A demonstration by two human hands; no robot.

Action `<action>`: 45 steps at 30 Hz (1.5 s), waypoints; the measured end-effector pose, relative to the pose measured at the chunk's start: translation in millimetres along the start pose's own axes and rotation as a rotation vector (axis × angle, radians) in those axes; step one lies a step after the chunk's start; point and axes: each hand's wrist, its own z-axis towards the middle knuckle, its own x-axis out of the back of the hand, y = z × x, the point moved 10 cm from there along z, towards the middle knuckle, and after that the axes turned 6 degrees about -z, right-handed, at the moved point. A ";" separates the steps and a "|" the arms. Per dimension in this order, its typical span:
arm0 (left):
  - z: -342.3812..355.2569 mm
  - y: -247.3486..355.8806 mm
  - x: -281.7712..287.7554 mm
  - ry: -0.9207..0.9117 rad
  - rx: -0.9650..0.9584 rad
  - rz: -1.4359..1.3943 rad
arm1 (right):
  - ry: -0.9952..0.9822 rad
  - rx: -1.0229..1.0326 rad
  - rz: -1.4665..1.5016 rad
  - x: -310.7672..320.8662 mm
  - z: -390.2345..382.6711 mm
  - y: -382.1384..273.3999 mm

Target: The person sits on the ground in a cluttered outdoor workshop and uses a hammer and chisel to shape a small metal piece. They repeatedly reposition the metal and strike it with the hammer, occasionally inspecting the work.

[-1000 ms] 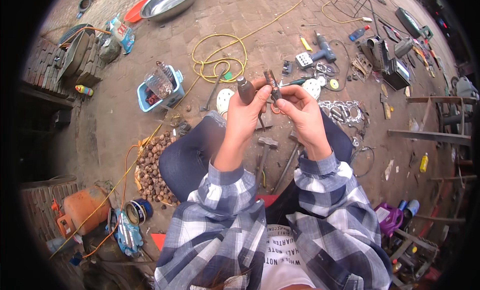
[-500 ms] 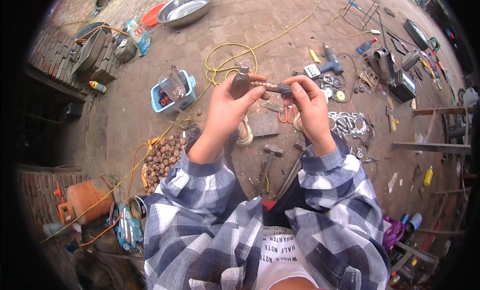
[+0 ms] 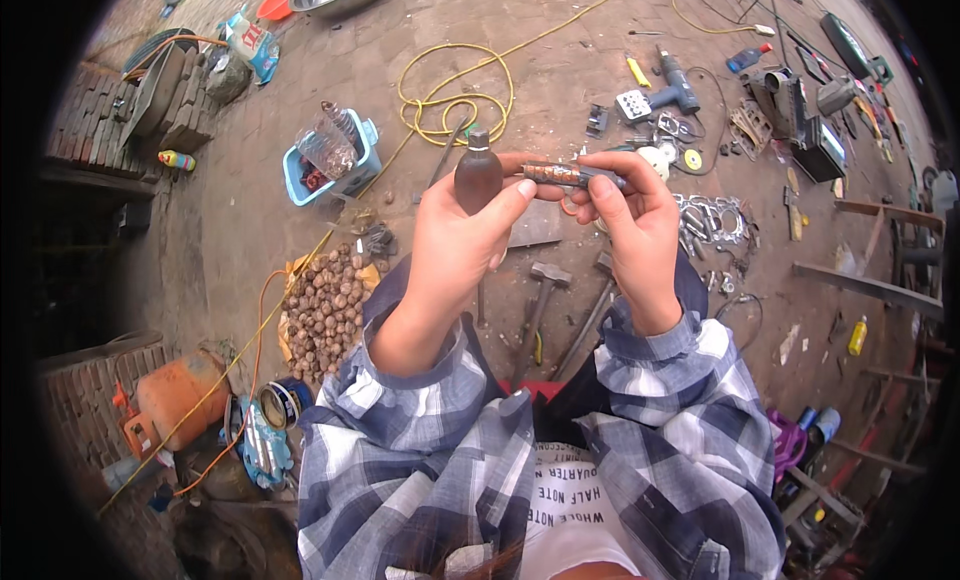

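My left hand (image 3: 460,235) is closed around a dark, rounded bottle-shaped object (image 3: 478,182) with a narrow, pale neck pointing up. Its thumb and fingertips also touch the left end of a slim dark tube (image 3: 553,174) with reddish-orange markings. Fingers of my right hand (image 3: 640,230) pinch the tube's other end, so it lies nearly level between both hands. What the tube contains is hidden. Below the hands, a hammer (image 3: 546,276) lies on the ground between my legs, and a flat dark plate (image 3: 535,230) is partly covered by the left hand.
Walnuts (image 3: 325,310) are heaped at left, near a blue basket (image 3: 370,175) and a coiled yellow hose (image 3: 510,95). A cordless drill (image 3: 680,90), metal gasket plates (image 3: 715,220) and a black battery (image 3: 822,152) lie at right. An orange gas cylinder (image 3: 180,400) stands lower left.
The view has shifted a little. The tube has moved slightly right with more of its marked side showing, and my right fingers have changed their hold along it. The left hand keeps the bottle-shaped object.
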 end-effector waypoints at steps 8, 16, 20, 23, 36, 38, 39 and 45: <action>-1.4 5.3 2.3 0.009 -0.033 -0.009 | -0.004 0.057 -0.050 -5.4 -1.3 -5.9; -3.9 8.8 -2.7 -0.014 -0.103 0.041 | 0.004 0.041 -0.061 -1.9 -2.4 -7.2; -6.0 12.7 -3.3 -0.023 -0.135 0.092 | 0.003 0.085 -0.114 -1.2 -3.9 -14.3; -6.4 10.1 -1.2 -0.004 -0.122 0.141 | 0.039 0.107 -0.137 -1.0 -6.4 -19.1; -11.7 15.7 -15.0 -0.052 -0.229 0.122 | -0.021 0.014 -0.019 -2.1 -3.6 -2.9; -13.1 26.3 -15.1 -0.052 -0.374 0.286 | -0.036 0.024 -0.041 -6.3 -5.4 -7.1; -15.3 31.7 -16.1 -0.052 -0.445 0.369 | -0.049 0.048 -0.043 -9.0 -6.0 -9.2; -19.7 35.4 -13.1 -0.024 -0.514 0.452 | -0.094 0.156 -0.109 -14.2 -9.8 -15.9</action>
